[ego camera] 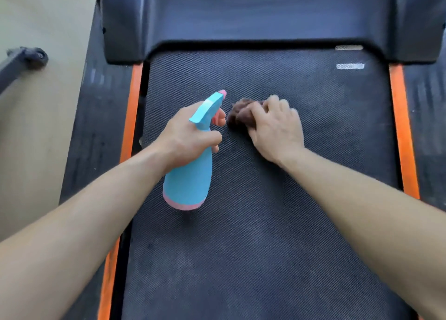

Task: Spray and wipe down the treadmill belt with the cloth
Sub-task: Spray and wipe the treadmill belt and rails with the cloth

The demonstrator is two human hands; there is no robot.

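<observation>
Above treadmill belt (265, 223), nearer its left edge: left hand (185, 134) gripping blue spray bottle (190, 175). Midway between side edges: right hand (275, 126) curled over brown cloth (237, 113), pressed against belt.

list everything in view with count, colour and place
light blue plastic spray bottle with pink base: 1, blue and pink, over belt's left half
crumpled brown cloth: 1, brown, on belt centre
textured black treadmill belt: 1, black, centre
orange side strips: 2, orange, both belt edges
dark plastic motor cover: 1, dark grey, top
white marks: 2, white, upper right by cover
small dark wheel: 1, dark, left floor
left hand: 1, grips the bottle
right hand: 1, holds the cloth
</observation>
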